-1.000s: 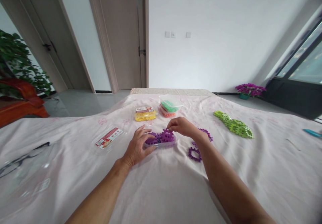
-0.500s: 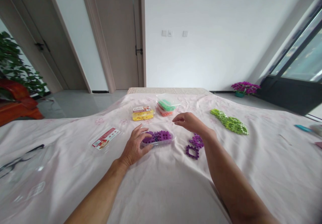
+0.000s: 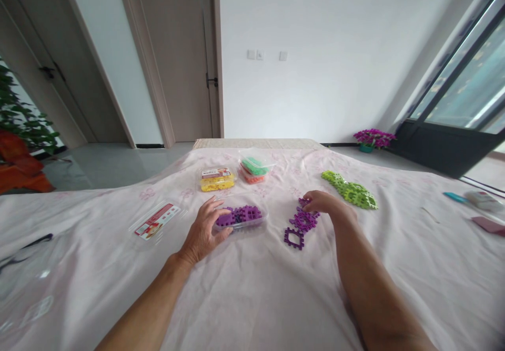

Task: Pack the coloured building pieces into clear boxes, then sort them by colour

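My left hand (image 3: 203,231) curls round the left end of a clear plastic box (image 3: 245,226), thumb at the near side and fingers over the rim. Inside the box lie purple notched building pieces (image 3: 251,213). To the right of it, more purple notched pieces (image 3: 304,221) are spread on the cloth, with one square open frame (image 3: 294,239) nearest me. My right hand (image 3: 326,202) has its fingertips closed at the far end of this group, on a purple piece partly hidden by the fingers.
Behind stand a box of yellow pieces (image 3: 218,183) and an open box with green and orange-red pieces (image 3: 254,168). Lime green pieces (image 3: 351,189) lie at the right. A labelled clear lid (image 3: 158,220) rests on the left, glasses (image 3: 29,248) farther left. The cloth (image 3: 252,293) is wrinkled.
My right hand has moved right and down from above the cloth to the loose purple pieces, its fingers now on one. My left hand stays on the box. The whole view has shifted slightly.
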A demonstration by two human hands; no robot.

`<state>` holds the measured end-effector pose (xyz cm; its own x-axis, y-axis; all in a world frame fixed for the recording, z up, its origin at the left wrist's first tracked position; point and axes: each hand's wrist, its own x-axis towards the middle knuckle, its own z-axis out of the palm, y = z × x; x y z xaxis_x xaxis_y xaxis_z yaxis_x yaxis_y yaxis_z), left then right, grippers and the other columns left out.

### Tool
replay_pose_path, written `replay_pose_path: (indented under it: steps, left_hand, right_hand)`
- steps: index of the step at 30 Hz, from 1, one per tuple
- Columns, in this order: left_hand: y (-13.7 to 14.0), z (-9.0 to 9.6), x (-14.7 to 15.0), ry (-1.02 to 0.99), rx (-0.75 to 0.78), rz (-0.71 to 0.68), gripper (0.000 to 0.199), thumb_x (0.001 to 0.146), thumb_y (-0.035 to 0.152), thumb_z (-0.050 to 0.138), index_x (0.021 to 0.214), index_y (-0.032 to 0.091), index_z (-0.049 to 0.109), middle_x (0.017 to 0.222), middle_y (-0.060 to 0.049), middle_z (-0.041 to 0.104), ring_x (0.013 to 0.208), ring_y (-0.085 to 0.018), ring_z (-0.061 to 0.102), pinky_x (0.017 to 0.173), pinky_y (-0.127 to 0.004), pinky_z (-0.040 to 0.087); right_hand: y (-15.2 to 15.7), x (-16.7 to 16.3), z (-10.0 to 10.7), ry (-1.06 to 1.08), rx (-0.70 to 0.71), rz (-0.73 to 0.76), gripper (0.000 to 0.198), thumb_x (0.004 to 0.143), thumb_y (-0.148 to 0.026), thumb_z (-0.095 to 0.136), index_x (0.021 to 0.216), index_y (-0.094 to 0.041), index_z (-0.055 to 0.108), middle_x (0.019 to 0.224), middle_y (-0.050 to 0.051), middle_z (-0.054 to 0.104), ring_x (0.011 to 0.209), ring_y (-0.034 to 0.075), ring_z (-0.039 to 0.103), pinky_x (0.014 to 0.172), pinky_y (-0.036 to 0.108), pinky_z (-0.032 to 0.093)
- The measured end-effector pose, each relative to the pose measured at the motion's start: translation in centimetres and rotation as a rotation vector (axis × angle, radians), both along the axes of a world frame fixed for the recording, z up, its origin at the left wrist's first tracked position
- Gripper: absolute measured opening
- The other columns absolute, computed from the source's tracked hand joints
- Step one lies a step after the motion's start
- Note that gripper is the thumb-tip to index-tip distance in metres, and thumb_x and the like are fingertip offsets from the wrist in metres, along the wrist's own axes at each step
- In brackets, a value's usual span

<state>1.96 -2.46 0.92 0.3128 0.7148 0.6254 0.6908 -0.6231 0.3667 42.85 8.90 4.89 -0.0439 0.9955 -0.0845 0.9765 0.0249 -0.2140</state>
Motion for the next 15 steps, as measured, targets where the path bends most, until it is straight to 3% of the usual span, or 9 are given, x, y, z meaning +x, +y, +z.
replay_pose_path:
  steps: [3, 11, 15]
  left_hand:
    - [-0.1, 0.1, 0.0, -0.006, 0.004, 0.001, 0.034, 0.082, 0.034, 0.063, 0.114, 0.024, 0.059, 0.131, -0.009, 0.052, 0.137, -0.03, 0.032, 0.112, -0.054, 0.031]
    - [-0.1, 0.2, 0.0, -0.023, -0.008, -0.009, 0.042, 0.082, 0.037, 0.063, 0.121, 0.023, 0.053, 0.135, -0.011, 0.049, 0.137, -0.03, 0.033, 0.113, -0.052, 0.031]
    - [-0.1, 0.2, 0.0, -0.047, -0.003, -0.019, 0.054, 0.083, 0.037, 0.062, 0.132, 0.022, 0.043, 0.139, -0.013, 0.044, 0.138, -0.029, 0.033, 0.113, -0.051, 0.031]
  right_hand:
    - [-0.1, -0.7, -0.2, -0.001, -0.064, 0.053, 0.045, 0.062, -0.023, 0.071, 0.106, -0.021, 0.072, 0.095, 0.007, 0.072, 0.082, 0.021, 0.066, 0.07, 0.027, 0.046]
    - [-0.7, -3.3, 1.4, -0.061, 0.158, -0.007, 0.022, 0.081, -0.027, 0.053, 0.092, -0.019, 0.071, 0.092, 0.012, 0.072, 0.087, 0.023, 0.065, 0.068, 0.028, 0.043]
    - [-1.8, -6.8, 2.8, 0.277, 0.291, 0.061, 0.031, 0.081, -0.025, 0.055, 0.111, -0.018, 0.061, 0.081, 0.006, 0.071, 0.074, 0.018, 0.065, 0.065, 0.024, 0.044]
